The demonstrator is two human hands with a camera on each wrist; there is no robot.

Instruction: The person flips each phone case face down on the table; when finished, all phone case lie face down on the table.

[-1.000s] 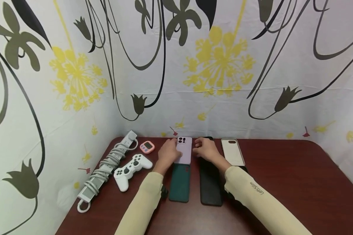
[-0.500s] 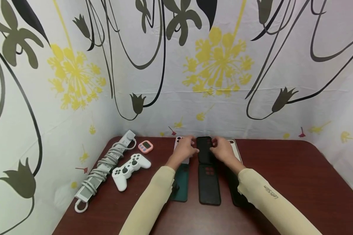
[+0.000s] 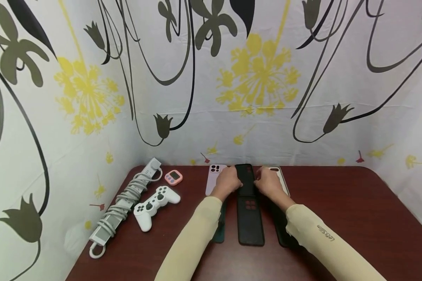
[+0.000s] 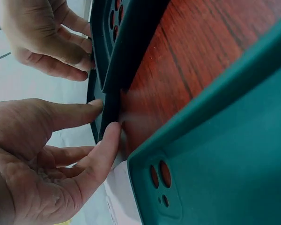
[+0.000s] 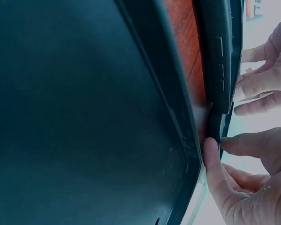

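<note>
Phone cases lie in three columns on the dark red table [image 3: 337, 218]. In the middle column, a far black phone case [image 3: 245, 179] sits end to end with a near black case [image 3: 251, 224]. My left hand [image 3: 227, 180] pinches the far case's left edge between thumb and finger, as the left wrist view shows. Opposite it, my right hand [image 3: 269, 183] pinches the right edge, thumb [image 5: 243, 144] on the rim. Under my left forearm is a teal case [image 4: 225, 140], partly hidden, with a lilac case [image 3: 212, 181] beyond it.
On the right, a white case [image 3: 283, 180] lies beyond another black case [image 3: 280, 226], partly covered by my right arm. To the left are a white game controller [image 3: 156, 205], a pink timer [image 3: 174, 177] and a cord-wrapped power strip [image 3: 126, 205]. A patterned cloth [image 3: 260, 140] hangs behind.
My left hand has moved right, from the lilac case to the far black case. My right hand has shifted from over that case to its right edge.
</note>
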